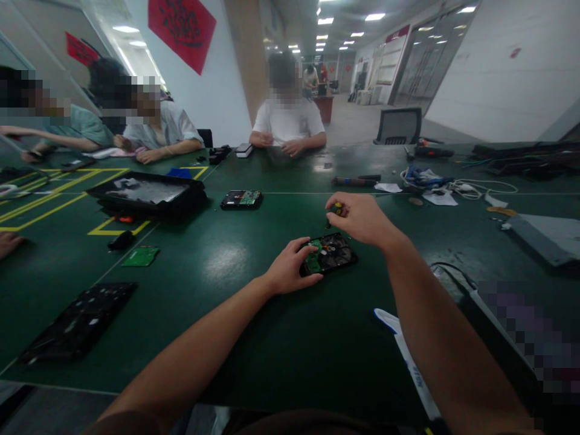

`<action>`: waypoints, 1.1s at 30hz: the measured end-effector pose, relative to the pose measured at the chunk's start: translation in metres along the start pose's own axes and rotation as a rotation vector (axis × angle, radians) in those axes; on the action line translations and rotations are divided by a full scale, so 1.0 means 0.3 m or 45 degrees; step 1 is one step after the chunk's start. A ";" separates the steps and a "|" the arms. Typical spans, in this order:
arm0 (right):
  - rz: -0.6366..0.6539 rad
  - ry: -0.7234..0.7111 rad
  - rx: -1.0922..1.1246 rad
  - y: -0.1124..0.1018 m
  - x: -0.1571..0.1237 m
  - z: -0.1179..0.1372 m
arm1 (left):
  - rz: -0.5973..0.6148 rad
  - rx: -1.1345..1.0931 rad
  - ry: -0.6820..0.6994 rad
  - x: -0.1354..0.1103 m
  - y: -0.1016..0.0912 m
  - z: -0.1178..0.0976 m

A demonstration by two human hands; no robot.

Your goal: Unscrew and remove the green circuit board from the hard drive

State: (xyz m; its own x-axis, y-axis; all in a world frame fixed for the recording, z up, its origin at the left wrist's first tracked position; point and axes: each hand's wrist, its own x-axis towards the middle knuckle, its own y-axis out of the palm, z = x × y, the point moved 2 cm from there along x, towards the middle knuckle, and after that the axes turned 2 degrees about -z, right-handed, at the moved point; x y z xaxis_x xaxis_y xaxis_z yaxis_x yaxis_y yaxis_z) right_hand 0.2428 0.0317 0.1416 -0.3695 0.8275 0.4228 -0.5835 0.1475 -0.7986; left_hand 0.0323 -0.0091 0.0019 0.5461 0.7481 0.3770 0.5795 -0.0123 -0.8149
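A hard drive point(338, 254) with its green circuit board point(313, 260) facing up lies on the dark green table point(254, 326). My left hand point(292, 267) grips its left end, thumb along the near edge and fingers over the board. Above the drive's far edge, my right hand point(362, 219) is closed around a screwdriver with a yellow and black handle point(336, 209). The screwdriver points down toward the drive; whether its tip touches is too small to tell. Farther back, a second hard drive point(241, 199) lies with its board showing.
Left of me are a loose green circuit board point(141, 256), a black panel point(79, 320) and a black tray point(149, 194). On the right lie a grey metal case point(546, 238), a bundle of cables point(428, 179) and a white strap point(414, 368). Several people sit around the table.
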 end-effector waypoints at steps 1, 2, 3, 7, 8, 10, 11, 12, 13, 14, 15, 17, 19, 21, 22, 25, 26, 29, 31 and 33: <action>-0.001 -0.002 0.000 0.000 0.000 0.000 | 0.001 0.003 -0.001 0.000 -0.001 0.000; -0.002 -0.006 -0.001 0.000 0.000 0.000 | 0.002 0.004 -0.003 -0.001 -0.001 0.000; -0.001 -0.011 -0.004 0.000 0.001 -0.001 | 0.005 0.004 -0.006 -0.001 -0.002 0.000; 0.004 -0.025 -0.028 0.004 0.003 -0.001 | 0.014 -0.014 -0.021 -0.001 -0.002 0.001; 0.005 -0.024 -0.029 0.005 0.003 -0.002 | 0.014 -0.020 -0.025 -0.001 -0.003 0.001; 0.010 -0.032 -0.026 0.006 0.003 -0.003 | 0.015 -0.027 -0.031 0.000 -0.004 0.000; 0.010 -0.041 -0.028 0.007 0.003 -0.003 | 0.014 -0.029 -0.031 0.000 -0.005 -0.001; 0.008 -0.051 -0.036 0.007 0.003 -0.004 | 0.014 -0.029 -0.031 0.000 -0.006 -0.002; 0.006 -0.061 -0.048 0.007 0.003 -0.005 | 0.015 -0.030 -0.031 0.000 -0.007 -0.003; 0.001 -0.066 -0.062 0.007 0.003 -0.007 | 0.016 -0.031 -0.033 0.000 -0.008 -0.004; -0.001 -0.065 -0.076 0.007 0.004 -0.008 | 0.018 -0.033 -0.038 0.000 -0.009 -0.004; -0.008 -0.060 -0.101 0.008 0.005 -0.012 | 0.021 -0.036 -0.048 0.000 -0.009 -0.005; -0.015 -0.067 -0.121 0.010 0.006 -0.013 | 0.019 -0.038 -0.053 0.001 -0.009 -0.006; -0.020 -0.082 -0.127 0.012 0.007 -0.013 | 0.016 -0.038 -0.052 0.002 -0.007 -0.005; -0.021 -0.084 -0.125 0.014 0.007 -0.012 | 0.013 -0.038 -0.052 0.003 -0.005 -0.005; -0.032 -0.059 -0.108 0.019 0.007 -0.010 | 0.003 -0.036 -0.050 0.002 -0.002 -0.002; -0.043 -0.046 -0.102 0.021 0.006 -0.008 | 0.002 -0.033 -0.050 0.002 -0.001 -0.001; -0.069 -0.014 -0.078 0.030 0.007 -0.003 | 0.010 -0.016 -0.055 0.001 0.000 0.001; -0.064 -0.008 -0.058 0.039 0.009 0.004 | 0.015 -0.014 -0.061 0.001 0.000 0.001; -0.054 -0.021 -0.040 0.049 0.011 0.012 | 0.019 -0.021 -0.065 0.002 0.001 0.000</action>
State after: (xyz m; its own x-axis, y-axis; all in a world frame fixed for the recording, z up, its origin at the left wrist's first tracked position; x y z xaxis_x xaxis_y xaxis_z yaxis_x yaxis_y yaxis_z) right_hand 0.2302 0.0347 0.1328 -0.3571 0.8112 0.4632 -0.5758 0.1992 -0.7929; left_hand 0.0328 -0.0086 0.0019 0.5235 0.7804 0.3420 0.5819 -0.0342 -0.8126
